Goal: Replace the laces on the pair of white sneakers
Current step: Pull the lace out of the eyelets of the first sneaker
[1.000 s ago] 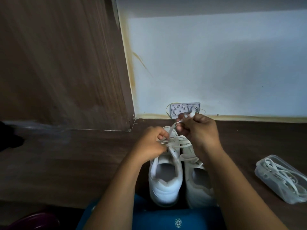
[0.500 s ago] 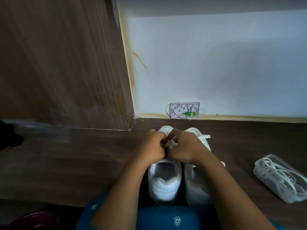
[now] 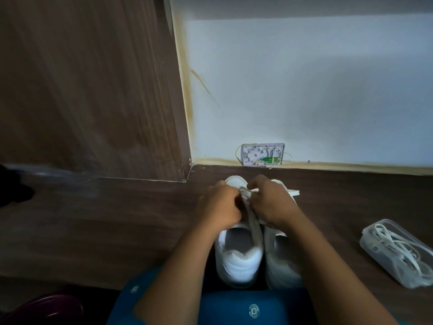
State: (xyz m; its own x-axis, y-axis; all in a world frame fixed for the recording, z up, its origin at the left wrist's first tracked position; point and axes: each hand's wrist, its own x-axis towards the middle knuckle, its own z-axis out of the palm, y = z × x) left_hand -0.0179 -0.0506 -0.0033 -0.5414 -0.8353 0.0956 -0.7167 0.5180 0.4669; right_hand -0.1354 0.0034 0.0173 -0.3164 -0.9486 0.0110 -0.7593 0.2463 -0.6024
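My 2 sneakers [image 3: 239, 263] stand side by side at the lower centre of the frame, toes toward the wall. My left hand [image 3: 220, 207] and right hand [image 3: 273, 204] are curled knuckle to knuckle over the left one, both seemingly pinching the lace [image 3: 248, 195]; blur hides the fingertips. At the lower right, a clear tub [image 3: 375, 233] holds more white laces.

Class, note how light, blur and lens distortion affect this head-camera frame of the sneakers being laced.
Head view: dim overall, with the white wall brightest and the floor dark. The left hand and right hand, gripping the lace, look slightly motion-blurred. The wooden panel looks smeared, and its edge leans, probably from the wide-angle lens.
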